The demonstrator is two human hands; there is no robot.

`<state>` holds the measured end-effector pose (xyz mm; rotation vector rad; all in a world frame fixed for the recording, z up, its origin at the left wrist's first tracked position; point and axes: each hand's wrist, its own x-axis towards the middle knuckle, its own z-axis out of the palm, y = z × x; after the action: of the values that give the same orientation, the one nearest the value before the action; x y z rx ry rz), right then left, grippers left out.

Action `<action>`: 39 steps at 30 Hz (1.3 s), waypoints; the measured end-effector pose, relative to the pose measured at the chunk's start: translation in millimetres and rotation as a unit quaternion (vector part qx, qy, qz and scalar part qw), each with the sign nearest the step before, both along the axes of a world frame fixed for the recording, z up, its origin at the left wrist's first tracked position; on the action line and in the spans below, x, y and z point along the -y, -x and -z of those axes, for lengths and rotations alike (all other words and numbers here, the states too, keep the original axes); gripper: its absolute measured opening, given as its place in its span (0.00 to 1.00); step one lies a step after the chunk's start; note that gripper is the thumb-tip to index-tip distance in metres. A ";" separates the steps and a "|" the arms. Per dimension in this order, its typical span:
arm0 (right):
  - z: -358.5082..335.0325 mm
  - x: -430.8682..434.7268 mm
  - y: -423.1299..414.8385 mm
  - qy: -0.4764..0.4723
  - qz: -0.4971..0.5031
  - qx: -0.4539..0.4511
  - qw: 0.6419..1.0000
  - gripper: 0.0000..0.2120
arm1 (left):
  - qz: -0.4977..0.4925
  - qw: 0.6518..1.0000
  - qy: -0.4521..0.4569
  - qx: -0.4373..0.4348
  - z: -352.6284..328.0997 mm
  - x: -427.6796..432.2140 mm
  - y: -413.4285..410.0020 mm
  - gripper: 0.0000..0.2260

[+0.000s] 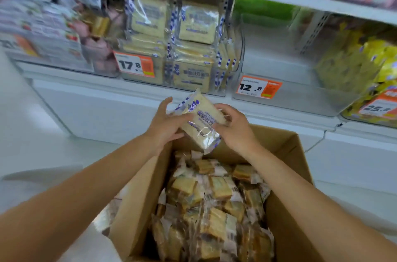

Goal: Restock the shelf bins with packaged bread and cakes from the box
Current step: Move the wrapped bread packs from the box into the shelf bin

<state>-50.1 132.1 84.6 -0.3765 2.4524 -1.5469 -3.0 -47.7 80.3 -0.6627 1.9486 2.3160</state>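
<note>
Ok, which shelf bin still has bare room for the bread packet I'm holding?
The clear plastic bin behind the orange 12.8 price tag looks bare, bordered left by the bin stacked with blue-and-white sliced-bread packets and right by yellow-wrapped packets. The brown cardboard box is crowded with small cake packets. Left hand and right hand hold the bread packet.

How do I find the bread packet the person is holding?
Find the big brown cardboard box at the bottom. Just above its far edge, the left hand and right hand grip one bread packet. It is pale with blue print, unlike the brown cakes in the box, and it is off the shelf, unlike its twins in the bin.
</note>
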 end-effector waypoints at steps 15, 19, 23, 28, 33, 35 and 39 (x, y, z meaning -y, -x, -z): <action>-108.1 194.5 174.1 -0.062 0.033 -0.335 0.940 0.21 | -0.167 0.746 0.640 -0.073 -95.4 158.4 160.2 0.29; -99.0 207.3 190.9 -0.143 -0.056 -0.364 0.919 0.33 | -0.124 0.627 0.756 -0.144 -87.0 169.5 171.3 0.36; -103.7 202.6 198.3 -0.289 -0.094 -0.442 0.844 0.40 | -0.065 0.622 0.764 -0.158 -84.8 180.4 174.9 0.33; -91.1 165.0 180.1 -0.353 0.023 -0.527 0.773 0.37 | -0.078 0.637 0.722 -0.259 -79.2 170.2 171.1 0.35; -81.6 131.2 197.9 -0.426 0.005 -0.423 0.800 0.34 | -0.016 0.658 0.728 -0.189 -80.7 163.9 185.0 0.35; -81.9 132.3 201.3 -0.388 -0.020 -0.403 0.829 0.35 | -0.038 0.658 0.732 -0.171 -81.8 158.7 188.0 0.34; -90.3 128.1 191.7 -0.364 -0.010 -0.401 0.841 0.34 | -0.047 0.669 0.726 -0.154 -86.7 148.6 180.9 0.34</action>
<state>-241.7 4.0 174.9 -1.0326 3.3566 -0.3109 -183.9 -196.3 167.1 -0.2793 3.6717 0.2962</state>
